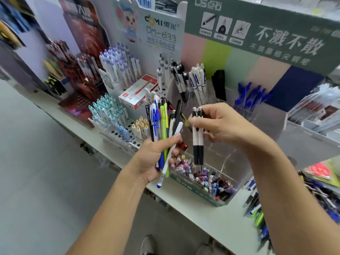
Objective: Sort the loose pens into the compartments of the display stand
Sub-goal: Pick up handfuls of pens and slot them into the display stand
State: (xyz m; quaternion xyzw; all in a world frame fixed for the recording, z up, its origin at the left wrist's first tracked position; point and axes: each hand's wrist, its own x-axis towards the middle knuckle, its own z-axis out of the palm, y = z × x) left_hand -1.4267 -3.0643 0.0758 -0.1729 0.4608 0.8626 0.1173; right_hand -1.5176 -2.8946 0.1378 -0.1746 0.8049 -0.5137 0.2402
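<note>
My left hand (pixel 156 159) grips a mixed bunch of loose pens (pixel 165 124), white, blue, black and yellow-green, fanned upward in front of the stand. My right hand (pixel 219 124) pinches two black-and-white pens (pixel 197 138) near their tops; they hang tip-down over the clear front bin (pixel 226 199). Behind them stand the display stand's clear compartments, one holding black-and-white pens (pixel 179 78) and another white pens with blue print (pixel 198 78). Blue pens (pixel 252 96) fill a compartment to the right.
A white perforated holder (pixel 110 130) with teal, blue and yellow-capped pens sits at the left, a red-and-white box (pixel 138 92) behind it. The front bin holds many small coloured items. More loose pens (pixel 257 205) lie on the white shelf at right. A green sign (pixel 257 34) hangs overhead.
</note>
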